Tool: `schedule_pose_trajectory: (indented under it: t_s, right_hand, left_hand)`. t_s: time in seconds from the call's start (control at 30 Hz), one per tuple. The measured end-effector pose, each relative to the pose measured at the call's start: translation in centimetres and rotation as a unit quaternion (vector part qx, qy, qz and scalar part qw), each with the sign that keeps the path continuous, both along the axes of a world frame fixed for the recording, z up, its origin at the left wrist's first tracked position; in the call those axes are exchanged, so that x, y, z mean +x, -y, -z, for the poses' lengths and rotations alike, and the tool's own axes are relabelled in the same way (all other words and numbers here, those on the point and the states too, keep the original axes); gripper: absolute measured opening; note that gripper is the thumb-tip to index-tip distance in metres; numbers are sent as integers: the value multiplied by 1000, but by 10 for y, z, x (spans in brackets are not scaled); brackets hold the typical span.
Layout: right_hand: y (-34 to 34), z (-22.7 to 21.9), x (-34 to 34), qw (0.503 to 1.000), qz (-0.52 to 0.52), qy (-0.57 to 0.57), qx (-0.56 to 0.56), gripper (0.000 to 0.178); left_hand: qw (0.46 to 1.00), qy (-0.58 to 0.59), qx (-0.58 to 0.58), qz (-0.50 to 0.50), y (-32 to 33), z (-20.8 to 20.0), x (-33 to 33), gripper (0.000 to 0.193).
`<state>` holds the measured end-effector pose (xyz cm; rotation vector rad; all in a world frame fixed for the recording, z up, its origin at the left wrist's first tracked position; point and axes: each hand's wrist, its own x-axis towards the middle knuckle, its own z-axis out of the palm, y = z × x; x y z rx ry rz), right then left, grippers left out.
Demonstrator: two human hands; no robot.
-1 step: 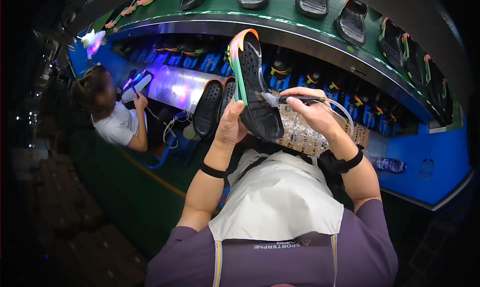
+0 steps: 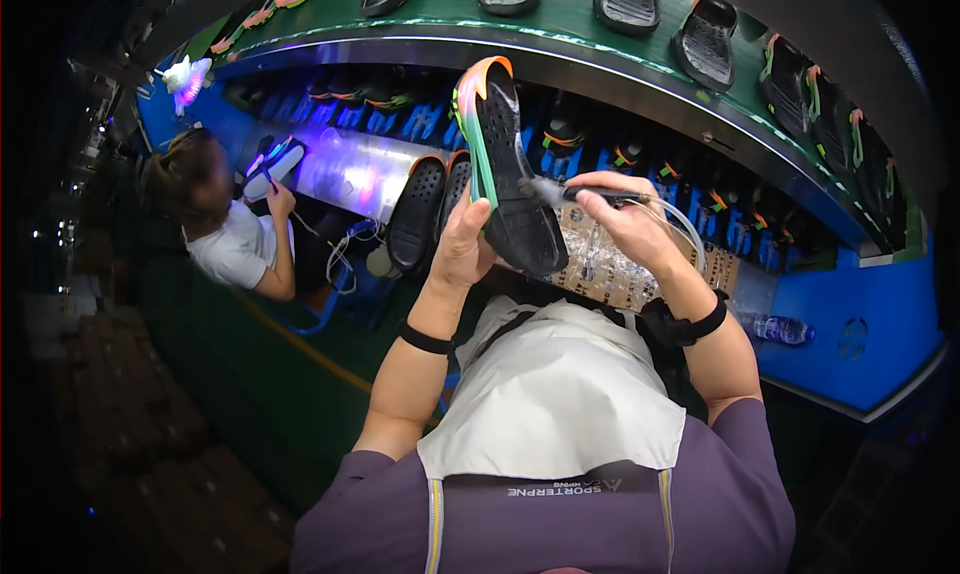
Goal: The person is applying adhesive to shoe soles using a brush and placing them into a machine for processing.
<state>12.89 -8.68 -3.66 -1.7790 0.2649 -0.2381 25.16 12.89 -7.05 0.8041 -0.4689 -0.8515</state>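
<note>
At the far left a co-worker in a white shirt [image 2: 232, 244] sits at the same bench, apart from the work. The left hand [image 2: 462, 249] is closed around the lower edge of a black shoe sole with a green-to-orange rim [image 2: 505, 164], holding it tilted upright in front of the chest. To its right, the right hand [image 2: 620, 224] pinches a slim dark-handled brush with a clear hose [image 2: 590, 195], its pale tip touching the sole's tread near the middle. The stroke probably goes best with the sole braced steady and the tip kept light and inside the rim. Against the earlier frame, the brush sits slightly higher on the sole, and the sole itself has barely shifted.
</note>
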Motion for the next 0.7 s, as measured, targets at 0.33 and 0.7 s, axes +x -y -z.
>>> schedule_pose_trajectory:
  t_s: [0.33,0.7]
  right_hand:
    - [-11,11,-10,982,62,-15,-177,22]
    - [-4,35,-20,997,66,-20,-34,21]
  left_hand:
    - [994,-78,22,-75,-10,28,-6,61]
    - [967,-244,-40,-63,-60,67,16,77]
